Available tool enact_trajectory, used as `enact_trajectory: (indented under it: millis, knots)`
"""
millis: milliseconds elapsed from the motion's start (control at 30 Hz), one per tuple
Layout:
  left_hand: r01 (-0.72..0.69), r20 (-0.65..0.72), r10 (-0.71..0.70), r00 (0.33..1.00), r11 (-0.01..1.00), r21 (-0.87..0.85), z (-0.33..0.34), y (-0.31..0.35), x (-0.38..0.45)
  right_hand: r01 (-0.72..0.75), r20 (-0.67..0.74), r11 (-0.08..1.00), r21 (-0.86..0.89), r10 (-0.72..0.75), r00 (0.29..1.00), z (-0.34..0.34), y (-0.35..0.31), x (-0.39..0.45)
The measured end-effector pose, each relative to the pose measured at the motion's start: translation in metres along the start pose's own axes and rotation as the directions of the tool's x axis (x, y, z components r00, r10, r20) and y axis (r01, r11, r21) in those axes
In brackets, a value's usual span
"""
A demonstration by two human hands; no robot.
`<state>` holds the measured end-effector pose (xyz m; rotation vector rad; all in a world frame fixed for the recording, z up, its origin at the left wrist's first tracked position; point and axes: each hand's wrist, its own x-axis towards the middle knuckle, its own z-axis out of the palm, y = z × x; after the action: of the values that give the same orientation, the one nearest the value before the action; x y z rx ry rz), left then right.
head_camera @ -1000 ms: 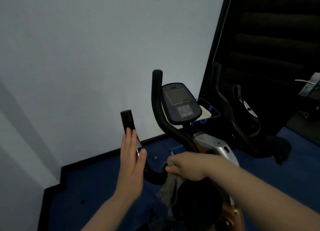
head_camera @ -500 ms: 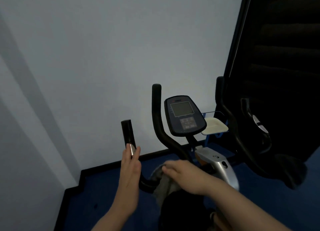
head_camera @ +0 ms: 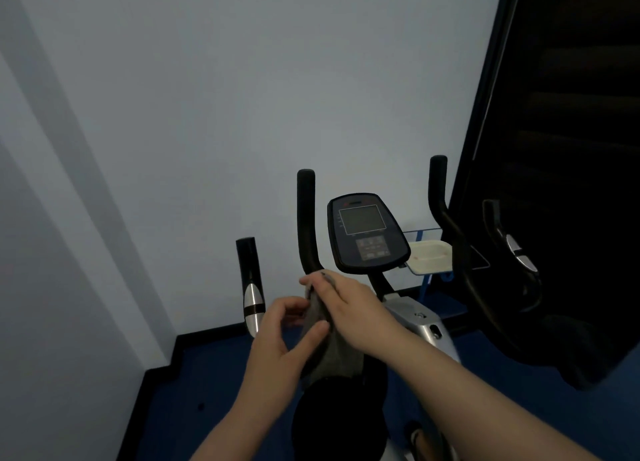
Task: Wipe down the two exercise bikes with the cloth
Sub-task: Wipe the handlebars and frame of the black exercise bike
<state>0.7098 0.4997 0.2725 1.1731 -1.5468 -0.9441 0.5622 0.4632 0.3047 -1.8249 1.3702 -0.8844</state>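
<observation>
Your right hand [head_camera: 349, 308], frame centre, fingers curled round grey cloth [head_camera: 325, 343], pressing it on base of bike's left upright handlebar [head_camera: 306, 225]. Your left hand [head_camera: 280, 336] just beside, thumb and fingers pinching cloth's lower fold. Console [head_camera: 367, 233] right of handlebar. Cloth hangs above black seat [head_camera: 339, 422].

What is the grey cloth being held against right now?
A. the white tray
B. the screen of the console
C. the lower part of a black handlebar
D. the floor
C: the right hand presses the grey cloth around the base of the black handlebar, left of and below the console; the left hand pinches the cloth lower down.
</observation>
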Motion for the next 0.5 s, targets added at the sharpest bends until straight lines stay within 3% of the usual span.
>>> enact_trajectory:
  millis: [267,400,500]
  knots:
    - [-0.012,-0.013,0.012,1.0,1.0,-0.018,-0.011,0.012,0.01,0.095,-0.019,0.993,0.066,-0.094,0.995,-0.001,-0.016,0.002]
    - [-0.058,-0.157,0.047,0.986,0.996,-0.071,-0.033,0.024,0.008,0.097,0.033,0.993,0.072,-0.099,0.994,-0.007,-0.017,0.002]
    - [-0.09,-0.243,0.061,0.968,0.99,-0.11,-0.054,0.031,0.001,0.11,0.083,0.971,0.212,-0.13,0.988,-0.005,-0.022,-0.003]
